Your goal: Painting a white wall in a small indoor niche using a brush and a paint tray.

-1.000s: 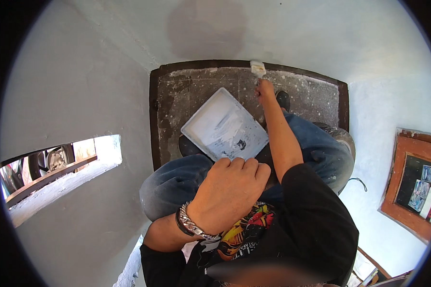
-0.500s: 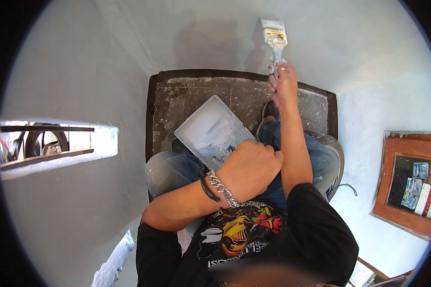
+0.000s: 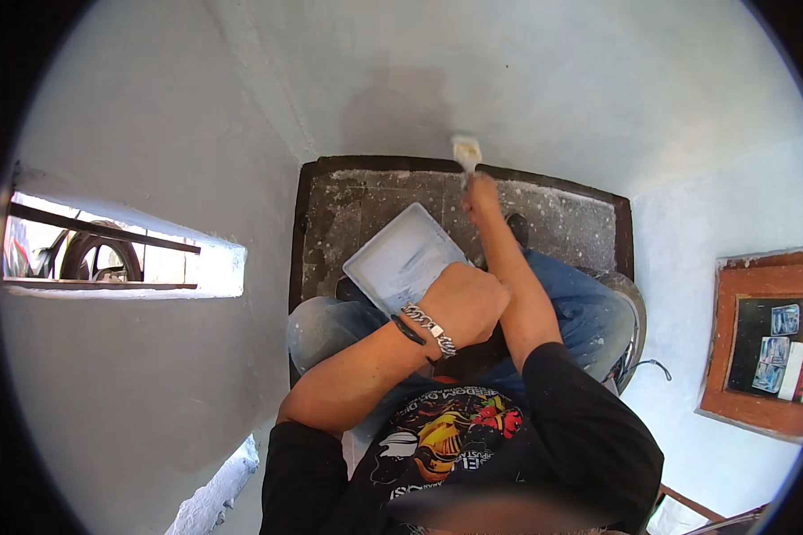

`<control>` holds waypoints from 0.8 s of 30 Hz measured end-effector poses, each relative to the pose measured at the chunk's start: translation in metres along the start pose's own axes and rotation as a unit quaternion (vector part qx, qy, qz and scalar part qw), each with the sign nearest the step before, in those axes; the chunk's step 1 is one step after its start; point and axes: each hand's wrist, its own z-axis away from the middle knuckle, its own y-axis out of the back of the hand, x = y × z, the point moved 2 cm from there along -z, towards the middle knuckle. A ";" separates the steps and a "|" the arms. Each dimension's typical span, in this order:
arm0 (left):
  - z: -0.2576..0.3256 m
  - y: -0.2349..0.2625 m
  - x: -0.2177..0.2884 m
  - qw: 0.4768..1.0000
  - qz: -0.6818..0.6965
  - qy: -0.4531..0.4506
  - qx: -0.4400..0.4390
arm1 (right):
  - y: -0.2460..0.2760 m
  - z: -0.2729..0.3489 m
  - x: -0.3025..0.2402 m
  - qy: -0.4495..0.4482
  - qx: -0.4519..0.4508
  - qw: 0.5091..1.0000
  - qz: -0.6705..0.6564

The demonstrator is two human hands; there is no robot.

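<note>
My right hand (image 3: 481, 200) is wrapped around the handle of a wide paintbrush (image 3: 467, 150). Motion blurs the brush, and its head is up by the foot of the wall, just above the dark skirting. A shallow grey paint tray (image 3: 412, 239), smeared with whitish paint, lies tilted in front of my legs. Its near corner passes behind my left hand (image 3: 466, 303), which is curled into a fist next to my right forearm. The underside of those fingers is hidden, and nothing sticks out of them. A chain bracelet and a dark band circle the left wrist.
A grey wall (image 3: 553, 80) rises ahead, with another at the left holding a barred slot opening (image 3: 219, 272). Paint-spattered dark floor tiles (image 3: 562, 207) lie between. My bent knees flank the tray. On the right are a pale wall and a wooden-framed panel (image 3: 721, 334).
My right hand has brought the brush down and leftward, from higher on the wall to near the skirting. My left fist stays beside the right forearm. The whole view has shifted slightly.
</note>
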 end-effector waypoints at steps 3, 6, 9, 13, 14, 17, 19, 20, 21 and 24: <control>-0.001 -0.005 -0.002 1.000 0.005 0.016 -0.021 | -0.028 0.016 -0.086 0.027 -0.065 0.994 -0.084; 0.004 -0.009 -0.003 1.000 0.002 0.018 -0.024 | -0.037 0.073 -0.135 0.069 -0.132 0.981 -0.122; 0.008 -0.014 0.001 1.000 -0.012 0.015 -0.018 | -0.030 0.098 -0.148 0.143 -0.200 0.965 -0.092; 0.021 -0.001 0.005 0.997 0.010 -0.023 -0.078 | -0.023 0.091 -0.107 0.135 -0.186 0.971 -0.062; 0.028 0.014 0.003 0.996 0.033 -0.032 -0.079 | -0.013 0.085 -0.084 0.099 -0.188 0.977 0.001; 0.037 0.058 -0.045 0.984 0.037 0.039 0.171 | 0.048 0.044 0.002 0.190 -0.183 0.911 0.316; 0.055 0.077 -0.076 0.943 -0.003 0.133 0.306 | 0.051 0.056 0.046 0.306 -0.169 0.780 0.519; 0.063 0.085 -0.087 0.926 -0.007 0.182 0.331 | 0.048 0.065 0.065 0.247 -0.175 0.741 0.600; 0.070 0.087 -0.094 0.926 -0.006 0.188 0.328 | 0.045 0.074 0.081 0.186 -0.177 0.692 0.675; 0.078 0.090 -0.103 0.908 0.034 0.229 0.348 | 0.040 0.094 0.112 0.178 -0.161 0.624 0.743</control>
